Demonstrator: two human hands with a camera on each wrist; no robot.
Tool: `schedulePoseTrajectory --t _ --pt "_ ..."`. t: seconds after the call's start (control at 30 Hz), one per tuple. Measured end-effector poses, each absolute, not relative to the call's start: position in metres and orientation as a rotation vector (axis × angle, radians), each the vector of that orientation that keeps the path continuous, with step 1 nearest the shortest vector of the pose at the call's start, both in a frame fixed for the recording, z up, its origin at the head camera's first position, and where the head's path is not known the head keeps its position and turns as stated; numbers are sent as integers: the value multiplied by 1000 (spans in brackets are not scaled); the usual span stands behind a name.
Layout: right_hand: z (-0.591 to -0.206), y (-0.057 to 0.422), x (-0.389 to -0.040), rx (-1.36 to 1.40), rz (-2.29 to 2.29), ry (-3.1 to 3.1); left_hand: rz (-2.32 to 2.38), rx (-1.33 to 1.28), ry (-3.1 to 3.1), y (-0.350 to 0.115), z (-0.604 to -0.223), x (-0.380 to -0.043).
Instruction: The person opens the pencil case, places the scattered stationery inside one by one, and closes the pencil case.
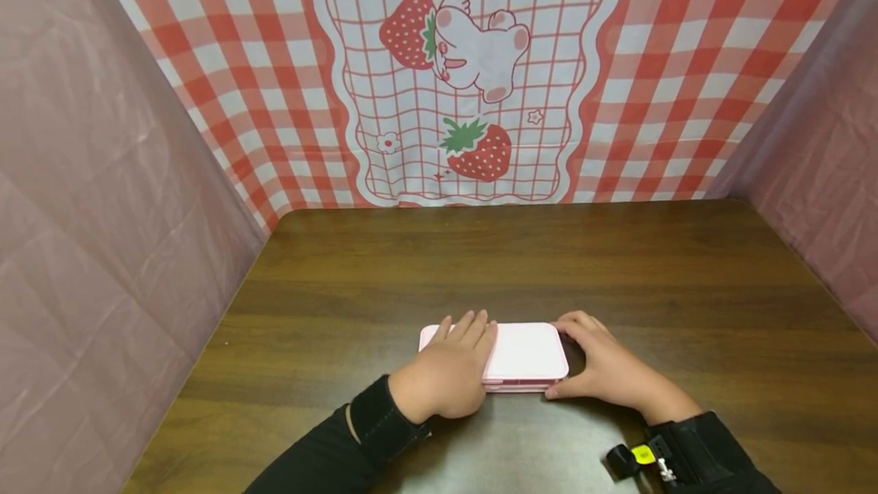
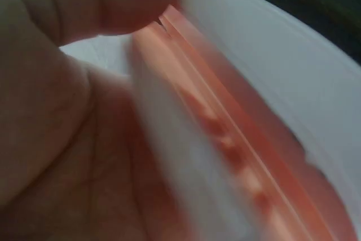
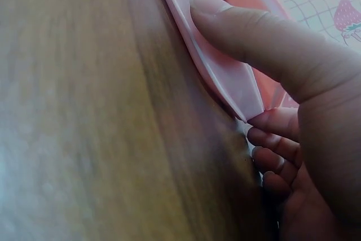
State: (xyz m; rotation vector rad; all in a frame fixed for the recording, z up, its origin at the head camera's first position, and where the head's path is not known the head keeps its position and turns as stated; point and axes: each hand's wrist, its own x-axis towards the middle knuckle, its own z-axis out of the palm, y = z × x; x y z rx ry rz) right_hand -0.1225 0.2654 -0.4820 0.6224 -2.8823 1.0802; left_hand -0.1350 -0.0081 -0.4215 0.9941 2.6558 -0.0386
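A flat pink case [image 1: 525, 351] with rounded corners and a pale top lies on the brown table in the head view. My left hand [image 1: 449, 370] rests across its left part, fingers straight and pointing away from me. The palm hides that end. At the other end my right hand [image 1: 604, 364] grips the case, thumb at the near corner and fingers round the far one. The right wrist view shows the thumb [image 3: 242, 29] against the pink side wall. Up close in the left wrist view, a reddish-orange gap [image 2: 225, 117] runs between pale edges of the case.
The wooden table [image 1: 329, 280] has a red-and-white checked cloth [image 1: 274, 82] with strawberry prints hanging behind it. Pinkish curtains [image 1: 116, 219] close off both sides. A small black device with a yellow label [image 1: 642, 454] sits at the right wrist.
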Motion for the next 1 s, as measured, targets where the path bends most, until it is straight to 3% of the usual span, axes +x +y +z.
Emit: schedulePoseTrajectory --t 1.0 --pt "-481 266 -123 635 1093 -2889 -179 1007 2740 -1 -419 -126"
